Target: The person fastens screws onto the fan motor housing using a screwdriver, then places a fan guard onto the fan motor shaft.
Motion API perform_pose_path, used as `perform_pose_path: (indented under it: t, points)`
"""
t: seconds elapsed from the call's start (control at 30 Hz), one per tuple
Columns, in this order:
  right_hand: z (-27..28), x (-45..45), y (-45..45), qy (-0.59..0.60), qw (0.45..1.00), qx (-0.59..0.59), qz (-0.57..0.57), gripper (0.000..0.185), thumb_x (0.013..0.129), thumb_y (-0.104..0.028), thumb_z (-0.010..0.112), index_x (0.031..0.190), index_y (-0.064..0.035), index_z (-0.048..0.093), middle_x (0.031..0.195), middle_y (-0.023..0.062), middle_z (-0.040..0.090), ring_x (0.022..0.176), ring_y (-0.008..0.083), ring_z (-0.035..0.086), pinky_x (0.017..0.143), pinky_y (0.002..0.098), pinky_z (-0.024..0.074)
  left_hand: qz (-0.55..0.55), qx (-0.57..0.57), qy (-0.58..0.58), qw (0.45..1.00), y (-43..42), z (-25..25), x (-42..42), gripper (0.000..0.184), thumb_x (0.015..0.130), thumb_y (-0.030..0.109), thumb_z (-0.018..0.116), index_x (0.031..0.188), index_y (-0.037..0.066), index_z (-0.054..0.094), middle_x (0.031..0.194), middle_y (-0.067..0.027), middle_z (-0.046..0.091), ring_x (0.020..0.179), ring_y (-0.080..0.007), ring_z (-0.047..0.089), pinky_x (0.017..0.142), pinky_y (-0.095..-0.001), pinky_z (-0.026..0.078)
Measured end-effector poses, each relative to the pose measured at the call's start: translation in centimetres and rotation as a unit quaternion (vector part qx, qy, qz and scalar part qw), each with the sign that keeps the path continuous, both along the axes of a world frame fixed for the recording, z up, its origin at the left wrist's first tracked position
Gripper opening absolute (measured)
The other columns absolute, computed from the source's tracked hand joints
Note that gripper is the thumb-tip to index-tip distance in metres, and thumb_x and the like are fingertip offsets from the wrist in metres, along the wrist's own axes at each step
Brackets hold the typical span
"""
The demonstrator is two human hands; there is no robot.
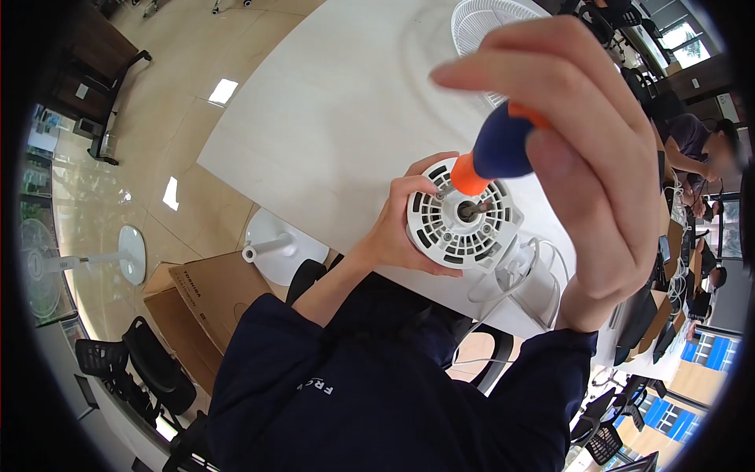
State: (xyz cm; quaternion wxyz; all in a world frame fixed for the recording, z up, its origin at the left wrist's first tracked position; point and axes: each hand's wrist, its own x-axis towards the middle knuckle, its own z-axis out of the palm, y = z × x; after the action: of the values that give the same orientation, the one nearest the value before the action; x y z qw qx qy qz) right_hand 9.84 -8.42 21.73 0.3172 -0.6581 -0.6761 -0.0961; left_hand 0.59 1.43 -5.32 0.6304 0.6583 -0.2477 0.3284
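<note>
My left hand (395,226) is wrapped round the side of a white fan motor housing (429,240), whose round slotted face and central metal shaft point up. My right hand (602,157) is raised close to the camera and grips a screwdriver (503,147) with a dark blue and orange handle. The orange end of the handle overlaps the upper part of the housing in view. The screwdriver's tip is hidden, so I cannot tell whether it touches a screw. A white cord (543,263) loops beside the housing.
A white fan guard (481,27) lies at the far side of the white table (314,102). Left of the table are a white round stand (303,250), an open cardboard box (216,287) and a standing fan (75,261). Other people (692,149) sit at the right.
</note>
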Motion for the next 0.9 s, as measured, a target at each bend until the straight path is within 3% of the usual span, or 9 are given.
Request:
perform_pose_path:
  t: [0.07,0.1,0.2,0.27,0.33,0.5,0.6,0.67,0.9]
  points:
    - [0.7,0.4,0.0,-0.019,0.999,-0.033,0.014,0.021,0.082,-0.015,0.076,0.091,0.0019,0.067,0.081,0.0104,0.063,0.067,0.0217,0.057,0.058,0.0312,0.0408,-0.033,-0.044,0.007,0.998,-0.3,-0.3,0.3,0.139,0.040,0.023,0.107,0.146,0.012,0.018,0.141,-0.0122,0.044,0.134,-0.0287,0.050,0.111,-0.0464,0.043]
    - [0.8,0.5,-0.1,-0.028,0.998,-0.050,0.020,0.017,0.083,-0.012,0.075,0.088,0.0016,0.067,0.078,0.0092,0.062,0.065,0.0212,0.056,0.057,0.0306,0.0396,-0.048,-0.119,0.058,0.990,-0.7,1.1,-0.4,0.110,0.052,0.025,0.105,0.135,0.018,0.032,0.154,-0.0313,0.031,0.142,-0.0399,0.042,0.113,-0.0483,0.045]
    - [1.4,0.3,-0.5,-0.138,0.983,-0.111,-0.046,0.017,0.082,-0.009,0.074,0.092,0.0028,0.067,0.079,0.0097,0.061,0.064,0.0207,0.055,0.055,0.0305,0.0377,-0.063,-0.147,0.088,0.983,-0.8,0.1,-0.4,0.111,0.051,0.025,0.105,0.135,0.018,0.032,0.154,-0.0315,0.031,0.141,-0.0402,0.043,0.113,-0.0482,0.045]
    - [-0.7,0.5,0.4,-0.112,0.991,0.041,0.057,0.026,0.080,-0.013,0.078,0.096,0.0044,0.068,0.082,0.0101,0.062,0.065,0.0207,0.057,0.056,0.0303,0.0394,-0.054,-0.141,0.083,0.985,-0.9,-0.1,-0.5,0.111,0.051,0.025,0.105,0.134,0.018,0.032,0.154,-0.0313,0.030,0.140,-0.0404,0.044,0.113,-0.0483,0.044]
    - [-1.6,0.1,-0.1,0.111,0.993,0.039,0.017,0.033,0.078,-0.017,0.082,0.100,0.0034,0.068,0.085,0.0096,0.064,0.067,0.0201,0.059,0.057,0.0293,0.0404,-0.066,-0.135,0.091,0.984,-0.9,-0.5,-0.4,0.111,0.050,0.025,0.105,0.134,0.018,0.033,0.155,-0.0310,0.030,0.140,-0.0403,0.043,0.112,-0.0485,0.044]
    - [-0.7,1.8,-1.2,-0.054,0.997,-0.043,0.033,0.039,0.075,-0.021,0.085,0.104,0.0000,0.070,0.087,0.0095,0.064,0.067,0.0201,0.059,0.056,0.0294,0.0407,-0.133,-0.226,0.177,0.949,-1.0,0.2,-0.7,0.110,0.051,0.026,0.104,0.136,0.017,0.036,0.154,-0.0308,0.034,0.143,-0.0423,0.041,0.113,-0.0489,0.043]
    - [-0.6,1.4,-1.3,-0.073,0.996,-0.055,-0.005,0.038,0.075,-0.020,0.086,0.104,-0.0008,0.070,0.083,0.0090,0.064,0.065,0.0184,0.058,0.054,0.0286,0.0389,-0.141,-0.199,0.206,0.948,-0.2,-0.2,-0.9,0.110,0.050,0.027,0.104,0.138,0.017,0.038,0.154,-0.0305,0.035,0.143,-0.0428,0.040,0.114,-0.0491,0.042]
    - [-1.0,1.6,-1.2,-0.060,0.997,-0.038,0.018,0.039,0.075,-0.021,0.086,0.104,-0.0007,0.070,0.083,0.0090,0.065,0.064,0.0185,0.057,0.054,0.0284,0.0388,-0.009,0.016,0.138,0.990,0.3,0.4,-0.8,0.111,0.049,0.027,0.104,0.138,0.016,0.039,0.154,-0.0299,0.034,0.144,-0.0421,0.039,0.114,-0.0494,0.042]
    - [-0.9,2.5,-1.2,-0.083,0.994,-0.008,0.065,0.039,0.074,-0.018,0.085,0.104,0.0021,0.070,0.089,0.0118,0.067,0.062,0.0195,0.056,0.055,0.0285,0.0405,-0.100,-0.173,0.188,0.962,-0.3,-0.7,-1.2,0.114,0.047,0.026,0.105,0.139,0.016,0.039,0.153,-0.0282,0.035,0.143,-0.0394,0.040,0.115,-0.0493,0.042]
